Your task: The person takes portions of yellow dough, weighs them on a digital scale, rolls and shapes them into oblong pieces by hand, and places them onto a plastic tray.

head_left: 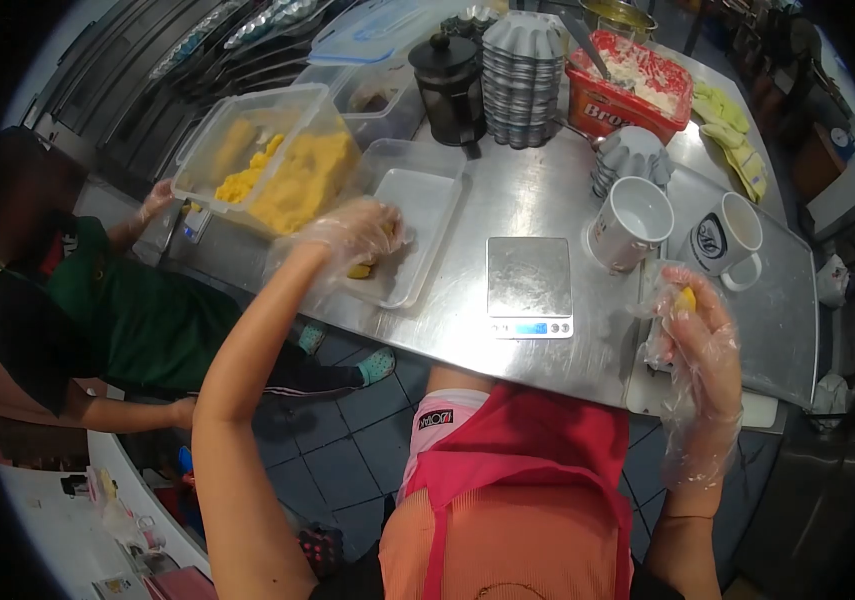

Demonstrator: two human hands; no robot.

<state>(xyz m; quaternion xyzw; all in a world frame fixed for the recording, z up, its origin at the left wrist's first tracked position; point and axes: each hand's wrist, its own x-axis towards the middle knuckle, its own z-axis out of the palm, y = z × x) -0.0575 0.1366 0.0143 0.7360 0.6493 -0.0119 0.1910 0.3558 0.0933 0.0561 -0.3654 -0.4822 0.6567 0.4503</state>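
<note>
My left hand [359, 232], in a clear plastic glove, is closed around yellow dough [361, 270] above the near left part of a clear shallow container [417, 230]. My right hand [697, 320], also gloved, has its fingers curled round a small yellow piece [685, 300] near the table's right side. Between my hands a digital scale [528, 285] with a lit display lies flat, its plate bare. A tilted clear bin [297, 170] of yellow dough stands beyond my left hand. Two white mugs [631, 225] [727, 235] stand beyond my right hand.
Fluted metal tins [522, 85] are stacked near a black French press [447, 90]. A red tub [627, 90] holds a whitish mix and a utensil. Yellow-green gloves [732, 150] lie at the back right. A person in a green apron [147, 310] stands left, one gloved hand [155, 200] at the bin.
</note>
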